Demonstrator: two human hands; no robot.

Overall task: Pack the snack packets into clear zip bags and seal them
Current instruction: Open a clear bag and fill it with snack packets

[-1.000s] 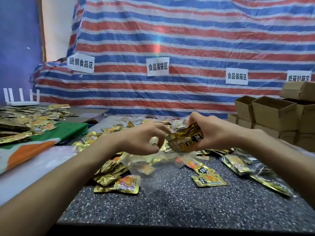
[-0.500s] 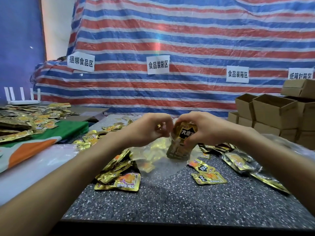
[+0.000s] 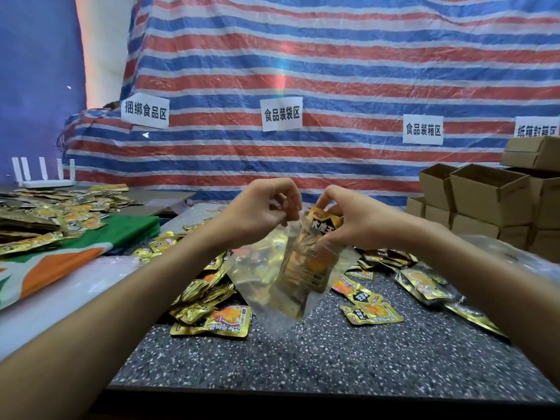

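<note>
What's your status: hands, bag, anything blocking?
Left hand pinches the clear zip bag at its mouth. Right hand grips the packet stack, mostly inside, top sticking out. Bag unsealed. Loose packets below, none blocking.

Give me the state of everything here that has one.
clear zip bag, unsealed, held off the table.
snack packet bundle, partly inside the bag, top sticking out.
left hand, pinching the bag's mouth.
right hand, gripping the bundle.
loose packets, lying unbagged on the table.
cardboard boxes, open-topped.
</note>
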